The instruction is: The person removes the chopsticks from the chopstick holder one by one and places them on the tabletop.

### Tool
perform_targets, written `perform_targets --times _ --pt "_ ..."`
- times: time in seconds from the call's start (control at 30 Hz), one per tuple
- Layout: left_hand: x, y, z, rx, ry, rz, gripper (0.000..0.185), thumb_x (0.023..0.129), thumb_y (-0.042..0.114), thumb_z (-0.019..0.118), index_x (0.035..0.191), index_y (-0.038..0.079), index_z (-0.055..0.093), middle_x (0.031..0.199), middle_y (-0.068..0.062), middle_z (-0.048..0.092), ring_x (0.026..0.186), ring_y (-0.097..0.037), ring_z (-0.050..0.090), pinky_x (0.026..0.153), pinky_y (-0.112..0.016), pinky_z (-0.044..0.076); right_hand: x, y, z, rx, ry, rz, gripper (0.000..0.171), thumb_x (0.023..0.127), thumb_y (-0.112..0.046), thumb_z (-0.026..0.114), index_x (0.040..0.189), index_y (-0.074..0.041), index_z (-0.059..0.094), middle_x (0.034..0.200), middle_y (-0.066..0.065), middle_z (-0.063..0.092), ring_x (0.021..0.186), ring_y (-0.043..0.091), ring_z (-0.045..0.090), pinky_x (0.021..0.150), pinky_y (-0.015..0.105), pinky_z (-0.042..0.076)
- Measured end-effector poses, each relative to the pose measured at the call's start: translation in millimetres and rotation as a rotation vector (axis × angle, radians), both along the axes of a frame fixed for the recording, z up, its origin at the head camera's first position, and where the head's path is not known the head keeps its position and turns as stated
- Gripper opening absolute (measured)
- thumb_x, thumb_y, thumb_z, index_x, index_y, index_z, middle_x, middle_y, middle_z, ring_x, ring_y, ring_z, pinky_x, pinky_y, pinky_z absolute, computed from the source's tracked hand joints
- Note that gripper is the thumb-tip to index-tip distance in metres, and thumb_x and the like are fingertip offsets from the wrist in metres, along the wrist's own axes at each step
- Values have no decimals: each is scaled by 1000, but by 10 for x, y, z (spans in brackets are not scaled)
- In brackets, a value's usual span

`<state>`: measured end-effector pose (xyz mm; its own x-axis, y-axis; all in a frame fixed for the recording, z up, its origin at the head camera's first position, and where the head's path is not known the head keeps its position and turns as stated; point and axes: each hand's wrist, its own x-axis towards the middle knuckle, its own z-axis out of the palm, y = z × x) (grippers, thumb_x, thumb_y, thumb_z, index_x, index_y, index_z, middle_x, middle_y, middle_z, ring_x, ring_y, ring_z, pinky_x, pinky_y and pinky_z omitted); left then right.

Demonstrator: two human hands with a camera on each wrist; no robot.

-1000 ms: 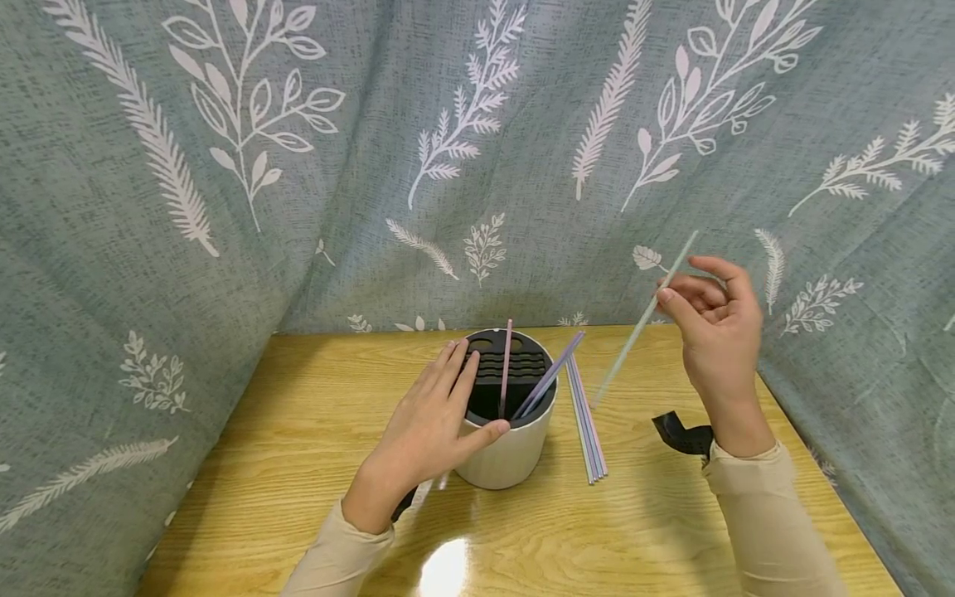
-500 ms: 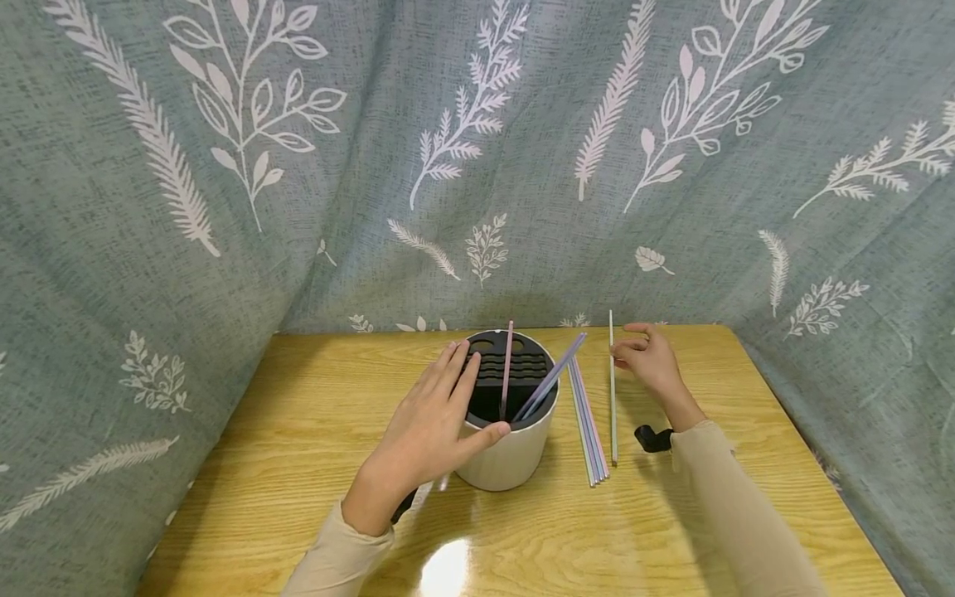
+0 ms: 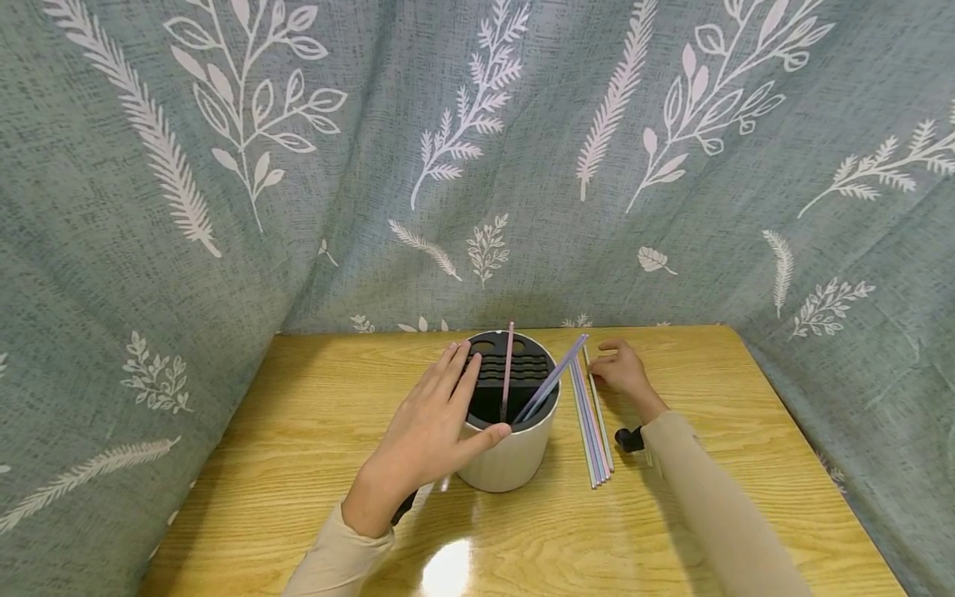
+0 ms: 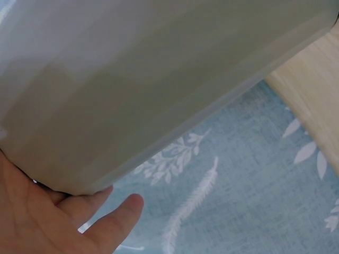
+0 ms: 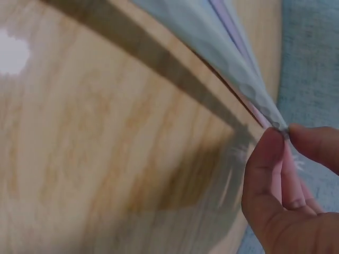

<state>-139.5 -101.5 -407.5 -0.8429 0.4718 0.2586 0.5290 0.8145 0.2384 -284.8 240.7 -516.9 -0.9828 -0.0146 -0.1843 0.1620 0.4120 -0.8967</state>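
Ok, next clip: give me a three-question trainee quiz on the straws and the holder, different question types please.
1. True or false: the left hand rests on the rim of the white holder.
2. How many straws stand inside the holder?
A. none
B. two
C. five
3. Fill in: the right hand pinches the far end of a pale straw lying with the row of straws on the ______.

Key:
1. True; its fingers lie over the near-left rim.
2. B; a pink straw stands nearly upright and a purple straw leans to the right.
3. Table; the wrist view shows thumb and finger closed on the straw's tip.
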Motion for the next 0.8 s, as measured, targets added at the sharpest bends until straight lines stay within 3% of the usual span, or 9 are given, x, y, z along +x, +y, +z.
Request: perform_targets --times 0.2,0.5,0.63,0.8 --pt "0 -2 0 5 5 -1 99 94 77 33 159 3 22 165 -15 12 152 -22 -2 121 -41 13 10 -47 -35 93 6 18 49 95 -1 64 138 10 42 114 30 66 84 29 71 68 36 59" --pt "-9 -6 -1 10 3 -2 99 94 77 33 159 3 22 166 -15 13 152 -22 -2 120 -43 16 89 -88 60 64 36 -3 49 97 -2 61 140 9 42 112 28 66 89 36 69 75 43 59" --pt "-10 -6 -9 10 5 0 99 94 78 33 159 4 22 166 -14 12 152 -21 -2 120 -44 17 212 -162 239 -55 148 -20 49 97 -3 62 141 8 44 111 27 65 94 40 68 81 46 58" --pt "-1 -10 -9 6 0 3 99 94 78 32 160 4 21 166 -14 11 152 -24 1 120 -44 16 535 -339 617 -174 343 29 44 97 -3 65 137 5 48 109 25 66 90 28 69 80 36 59"
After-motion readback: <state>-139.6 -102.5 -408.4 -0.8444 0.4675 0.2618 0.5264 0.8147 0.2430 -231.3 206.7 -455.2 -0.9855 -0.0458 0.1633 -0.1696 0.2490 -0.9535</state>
